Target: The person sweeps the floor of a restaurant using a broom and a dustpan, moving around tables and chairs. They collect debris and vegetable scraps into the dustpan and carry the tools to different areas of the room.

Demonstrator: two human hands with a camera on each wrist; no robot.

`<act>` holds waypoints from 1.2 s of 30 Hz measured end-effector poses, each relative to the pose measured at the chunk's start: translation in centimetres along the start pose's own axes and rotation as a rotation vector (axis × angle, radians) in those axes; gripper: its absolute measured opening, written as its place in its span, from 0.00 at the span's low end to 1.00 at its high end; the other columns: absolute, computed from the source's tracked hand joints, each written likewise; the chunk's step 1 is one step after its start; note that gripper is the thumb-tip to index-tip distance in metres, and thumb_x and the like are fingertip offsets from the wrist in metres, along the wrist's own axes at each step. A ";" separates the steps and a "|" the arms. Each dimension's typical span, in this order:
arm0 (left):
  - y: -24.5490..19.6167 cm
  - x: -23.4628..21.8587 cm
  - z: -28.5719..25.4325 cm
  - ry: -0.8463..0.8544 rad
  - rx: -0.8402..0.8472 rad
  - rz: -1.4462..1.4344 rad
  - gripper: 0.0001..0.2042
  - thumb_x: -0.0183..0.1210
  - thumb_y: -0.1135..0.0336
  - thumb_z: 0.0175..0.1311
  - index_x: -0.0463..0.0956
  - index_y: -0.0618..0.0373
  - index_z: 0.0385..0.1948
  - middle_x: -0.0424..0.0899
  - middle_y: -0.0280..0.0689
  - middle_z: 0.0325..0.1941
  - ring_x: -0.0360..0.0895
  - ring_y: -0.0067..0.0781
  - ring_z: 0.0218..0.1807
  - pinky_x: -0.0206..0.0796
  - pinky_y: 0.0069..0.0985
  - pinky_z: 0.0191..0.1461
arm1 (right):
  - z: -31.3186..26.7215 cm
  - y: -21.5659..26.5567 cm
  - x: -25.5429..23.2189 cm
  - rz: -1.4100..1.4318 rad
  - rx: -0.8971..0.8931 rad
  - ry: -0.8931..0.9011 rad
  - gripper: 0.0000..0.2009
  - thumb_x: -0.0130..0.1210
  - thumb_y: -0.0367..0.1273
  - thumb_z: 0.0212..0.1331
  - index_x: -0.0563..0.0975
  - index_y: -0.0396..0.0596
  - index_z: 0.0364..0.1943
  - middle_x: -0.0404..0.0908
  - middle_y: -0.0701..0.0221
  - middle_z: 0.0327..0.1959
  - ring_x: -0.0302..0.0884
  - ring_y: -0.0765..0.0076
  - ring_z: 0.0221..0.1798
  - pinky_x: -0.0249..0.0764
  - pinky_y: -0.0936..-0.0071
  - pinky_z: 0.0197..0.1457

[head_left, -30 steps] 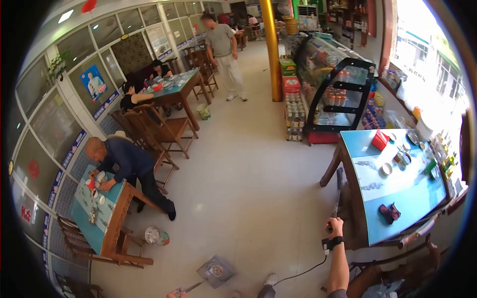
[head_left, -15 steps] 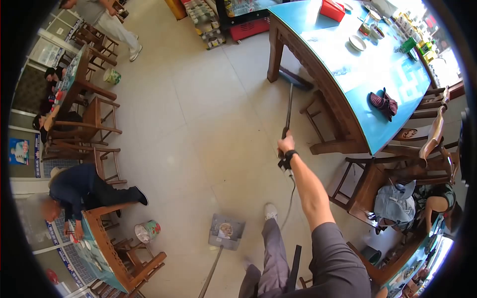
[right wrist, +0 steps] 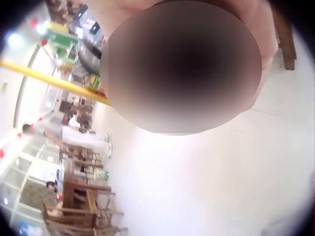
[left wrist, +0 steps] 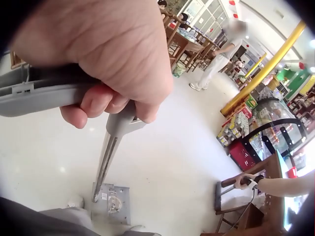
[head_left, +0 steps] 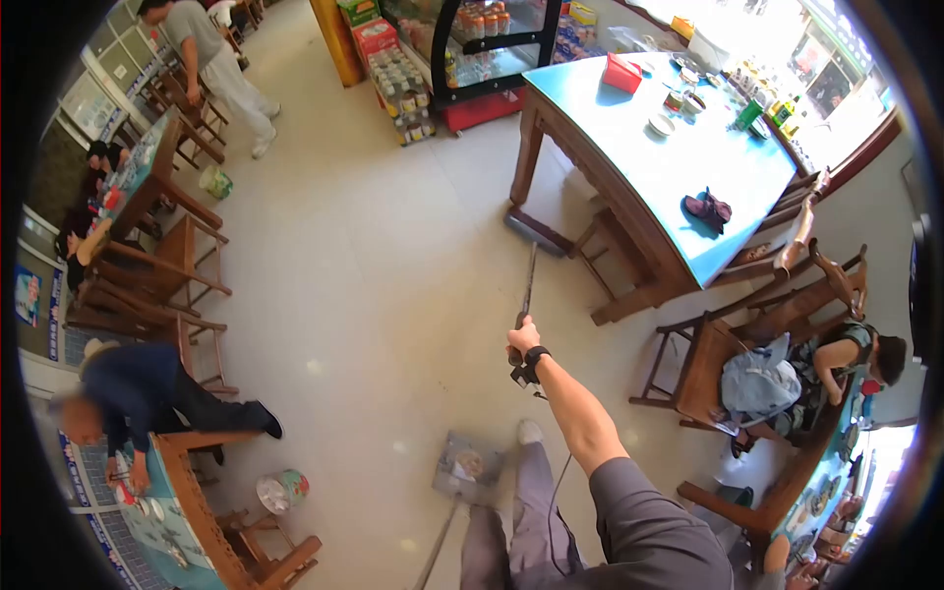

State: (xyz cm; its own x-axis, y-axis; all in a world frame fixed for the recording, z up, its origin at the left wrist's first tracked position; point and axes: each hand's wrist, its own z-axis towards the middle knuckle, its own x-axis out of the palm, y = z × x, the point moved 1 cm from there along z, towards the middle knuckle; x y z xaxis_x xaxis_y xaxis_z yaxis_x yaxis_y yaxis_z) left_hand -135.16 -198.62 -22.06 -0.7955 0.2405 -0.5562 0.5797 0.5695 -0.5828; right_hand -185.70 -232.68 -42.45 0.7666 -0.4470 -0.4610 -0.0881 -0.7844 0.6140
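Note:
My right hand (head_left: 525, 334) grips the handle of a broom (head_left: 532, 278), arm stretched forward. Its broom head (head_left: 539, 234) lies on the floor beside the front leg of the large blue-topped table (head_left: 678, 162). In the left wrist view my left hand (left wrist: 115, 54) curls round the grey handle (left wrist: 118, 123) of a long-handled dustpan; the head view does not show this hand. The grey dustpan (head_left: 454, 484) rests on the floor by my feet, with a small pile of debris (head_left: 469, 463) in it. A blurred patch hides most of the right hand's grip in the right wrist view.
A wooden stool (head_left: 615, 251) stands under the large table, and a chair (head_left: 688, 364) holding a denim bag (head_left: 762, 379) is to the right. A person leans over the left table (head_left: 187, 531) near a bin (head_left: 283, 492). Another person (head_left: 231, 84) stands farther back. A display fridge (head_left: 482, 59) lies ahead.
The head view has tilted down and turned. My right hand has drawn the broom back from under the large table toward me. The dustpan stays on the floor in my left hand's hold.

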 end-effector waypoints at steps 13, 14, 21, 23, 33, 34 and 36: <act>1.0 -2.8 2.9 -0.315 0.269 -0.081 0.15 0.57 0.61 0.54 0.75 0.69 0.32 0.79 0.52 0.30 0.78 0.47 0.32 0.67 0.32 0.37 | -26.4 -15.1 2.0 -0.133 0.023 0.277 0.22 0.48 0.27 0.43 0.61 0.45 0.48 0.73 0.64 0.24 0.75 0.63 0.18 0.72 0.67 0.18; 0.3 -3.2 3.0 -0.357 0.248 0.001 0.17 0.57 0.59 0.55 0.75 0.68 0.33 0.79 0.51 0.28 0.77 0.48 0.32 0.67 0.33 0.38 | -26.9 -16.7 2.3 -0.102 0.008 0.338 0.22 0.49 0.27 0.43 0.62 0.45 0.47 0.73 0.66 0.22 0.73 0.65 0.18 0.70 0.69 0.18; 3.0 -4.8 7.2 -0.354 0.219 0.140 0.23 0.56 0.51 0.52 0.75 0.64 0.41 0.78 0.55 0.30 0.75 0.54 0.35 0.67 0.38 0.38 | -32.6 -11.3 -4.3 -0.068 0.129 0.615 0.14 0.52 0.24 0.46 0.68 0.47 0.40 0.70 0.72 0.15 0.68 0.75 0.14 0.65 0.77 0.15; 2.8 -5.4 8.2 -0.332 0.189 0.177 0.23 0.56 0.51 0.52 0.75 0.63 0.41 0.78 0.55 0.30 0.75 0.54 0.36 0.67 0.39 0.39 | -32.9 -8.9 -7.4 -0.034 0.121 0.583 0.13 0.51 0.23 0.46 0.69 0.40 0.39 0.70 0.69 0.16 0.68 0.75 0.15 0.66 0.77 0.16; 5.2 -6.5 11.8 -0.265 0.162 0.202 0.21 0.58 0.53 0.51 0.76 0.61 0.40 0.78 0.54 0.34 0.75 0.53 0.39 0.67 0.40 0.40 | -28.0 -12.0 -1.6 -0.375 0.094 0.538 0.21 0.51 0.25 0.48 0.58 0.48 0.47 0.67 0.65 0.19 0.67 0.68 0.13 0.66 0.70 0.11; 5.1 -6.4 12.0 -0.276 0.179 0.189 0.21 0.58 0.53 0.51 0.76 0.61 0.40 0.78 0.54 0.34 0.75 0.53 0.39 0.68 0.40 0.41 | -26.5 -14.4 0.3 -0.542 0.036 0.442 0.25 0.55 0.25 0.43 0.57 0.46 0.48 0.67 0.65 0.20 0.68 0.67 0.13 0.65 0.69 0.11; 4.8 -6.8 12.4 -0.282 0.183 0.182 0.21 0.58 0.53 0.50 0.76 0.61 0.40 0.79 0.53 0.34 0.75 0.53 0.40 0.68 0.39 0.41 | -27.9 -16.9 3.6 -0.775 -0.009 0.341 0.31 0.58 0.22 0.34 0.57 0.38 0.47 0.72 0.59 0.24 0.72 0.66 0.16 0.69 0.67 0.13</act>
State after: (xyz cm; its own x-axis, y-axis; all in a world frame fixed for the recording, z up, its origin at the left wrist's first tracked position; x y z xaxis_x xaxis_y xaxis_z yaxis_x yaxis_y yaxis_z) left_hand -124.72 -207.29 -28.43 -0.6114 0.0845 -0.7868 0.7492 0.3817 -0.5412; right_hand -163.65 -209.01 -36.65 0.7579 0.3716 -0.5362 0.5458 -0.8113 0.2094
